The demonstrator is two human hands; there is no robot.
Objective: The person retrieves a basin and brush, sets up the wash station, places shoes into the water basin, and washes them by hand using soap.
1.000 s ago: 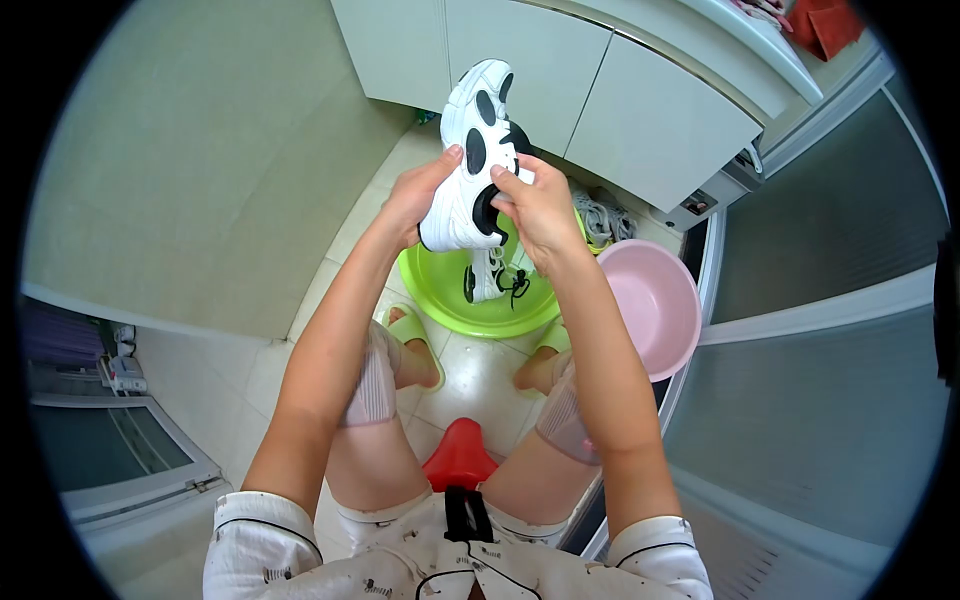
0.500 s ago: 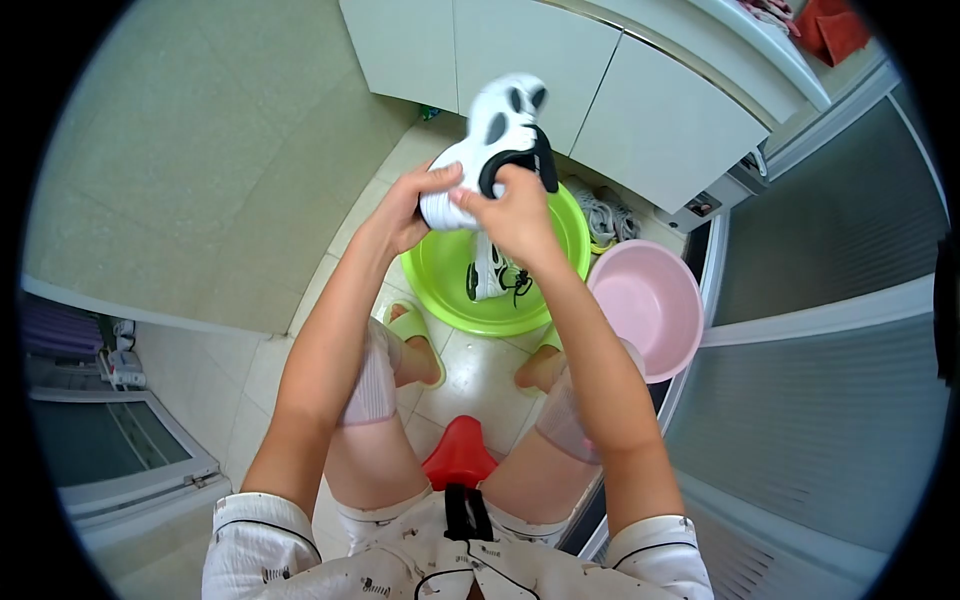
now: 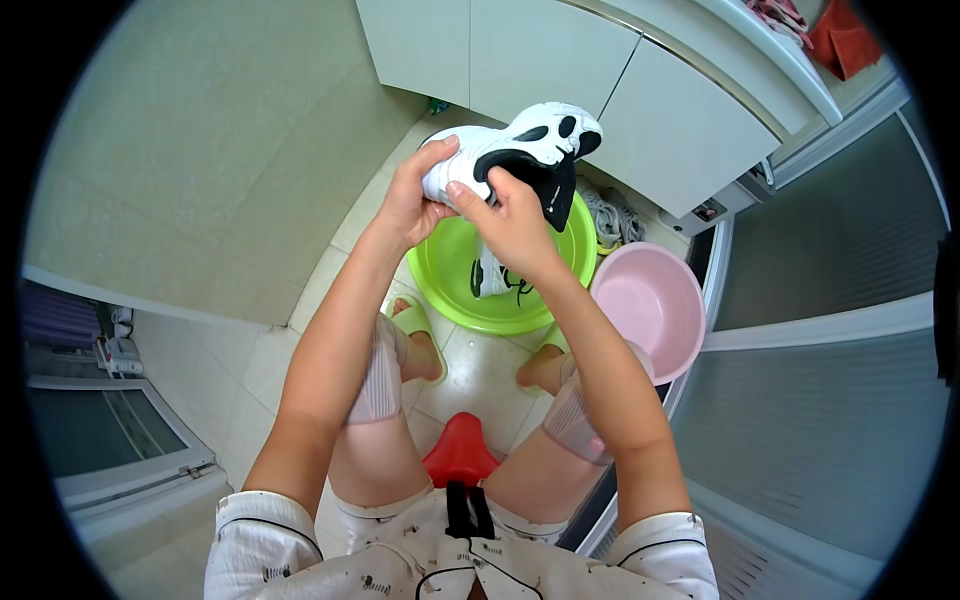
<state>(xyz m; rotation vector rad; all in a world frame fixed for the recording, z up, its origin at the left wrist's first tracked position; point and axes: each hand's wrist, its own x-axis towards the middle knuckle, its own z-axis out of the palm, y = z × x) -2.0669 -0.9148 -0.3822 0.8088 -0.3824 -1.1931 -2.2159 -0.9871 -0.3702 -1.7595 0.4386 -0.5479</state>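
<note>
A white sneaker with black patches (image 3: 540, 140) is held above a green basin (image 3: 440, 285), its toe pointing right and its black opening and tongue facing me. My left hand (image 3: 412, 190) grips the heel end from the left. My right hand (image 3: 510, 215) pinches the shoe's collar, with fingertips at the opening. Inside the basin lies a second white and black shoe (image 3: 490, 275) with black laces, partly hidden below my right hand.
To the right of the green basin stands a pink basin (image 3: 650, 305). Grey shoes (image 3: 612, 215) rest on the floor before white cabinets (image 3: 670, 120). Between my legs is a red stool (image 3: 460, 450). A glass sliding door (image 3: 820, 400) borders the right side.
The held sneaker has turned clockwise, from toe up to toe right, and its opening now faces me more. Both hands keep hold of it.
</note>
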